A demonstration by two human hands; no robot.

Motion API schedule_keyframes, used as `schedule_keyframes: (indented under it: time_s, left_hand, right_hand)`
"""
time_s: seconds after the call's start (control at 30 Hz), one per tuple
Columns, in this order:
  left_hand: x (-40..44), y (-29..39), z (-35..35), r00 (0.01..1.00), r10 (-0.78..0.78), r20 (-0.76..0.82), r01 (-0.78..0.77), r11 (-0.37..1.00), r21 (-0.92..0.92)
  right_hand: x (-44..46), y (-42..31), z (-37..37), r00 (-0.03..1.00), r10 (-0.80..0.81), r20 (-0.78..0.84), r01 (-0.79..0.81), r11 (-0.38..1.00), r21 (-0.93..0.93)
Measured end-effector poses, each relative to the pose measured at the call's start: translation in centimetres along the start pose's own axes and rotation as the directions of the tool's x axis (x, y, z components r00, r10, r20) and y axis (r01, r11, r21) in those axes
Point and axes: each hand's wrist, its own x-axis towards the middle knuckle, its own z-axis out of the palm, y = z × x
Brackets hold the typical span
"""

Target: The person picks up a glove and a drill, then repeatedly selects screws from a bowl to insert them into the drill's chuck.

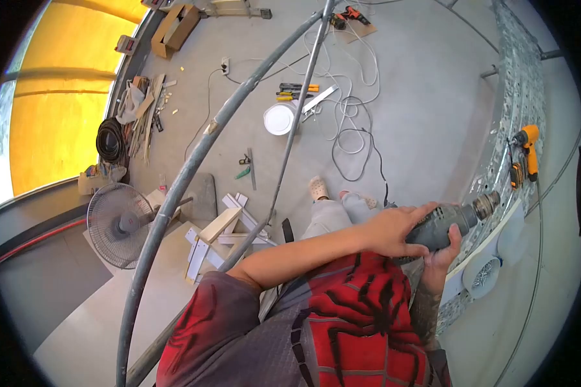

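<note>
A dark grey-green hammer drill (pixel 440 227) lies across both my hands in front of my shirt, its worn chuck (pixel 486 204) pointing right. My left hand (pixel 397 229) reaches over its rear part, fingers wrapped along the top. From below, my right hand (pixel 442 253) grips the body, with the thumb up its near side. The handle is mostly hidden by my hands. Close to the chuck is a dusty metal plank (pixel 526 84), on which an orange-yellow cordless drill (pixel 529 151) rests. A white tub of screws (pixel 482 274) stands nearest my right hand.
Grey scaffold poles (pixel 203 145) slant across the view at my left. On the floor are a coiled cord (pixel 352 135), a white bucket (pixel 279 120), hand tools (pixel 297 90) and a small step stool (pixel 223 226). A fan (pixel 119 222) stands at left.
</note>
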Motion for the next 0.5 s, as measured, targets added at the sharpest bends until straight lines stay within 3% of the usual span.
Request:
schedule_keyframes:
  time_s: [0.17,0.23,0.3,0.37,0.43,0.5]
  left_hand:
    - [-0.7,-3.2,-2.7,0.980,0.039,-0.193,-0.078,0.978,-0.196]
    - [-0.3,-6.6,-3.3,0.905,-0.144,-0.401,0.060,0.975,-0.213]
    - [0.3,-9.4,-4.9,0.824,-0.203,-0.528,0.206,0.977,-0.053]
    - [1.2,-13.0,-6.5,0.743,-0.325,-0.585,0.336,0.937,-0.094]
    - [2.0,-15.0,-8.9,0.696,-0.366,-0.618,0.449,0.893,-0.024]
    - [3.9,-15.8,-11.2,0.600,-0.505,-0.620,0.598,0.798,-0.072]
  right_hand:
    - [4.2,0.6,4.3,0.998,0.062,0.003,-0.061,0.993,-0.096]
    - [7.3,-0.1,6.2,0.982,0.045,0.183,-0.037,0.998,-0.045]
    - [11.4,-0.8,7.3,0.978,-0.011,0.210,0.020,0.999,-0.045]
    - [16.4,-1.1,7.9,0.934,-0.018,0.356,-0.029,0.991,0.127]
    - [22.3,-0.6,8.0,0.931,-0.024,0.365,-0.038,0.986,0.162]
    - [29.1,0.5,8.0,0.918,0.019,0.397,-0.122,0.964,0.235]
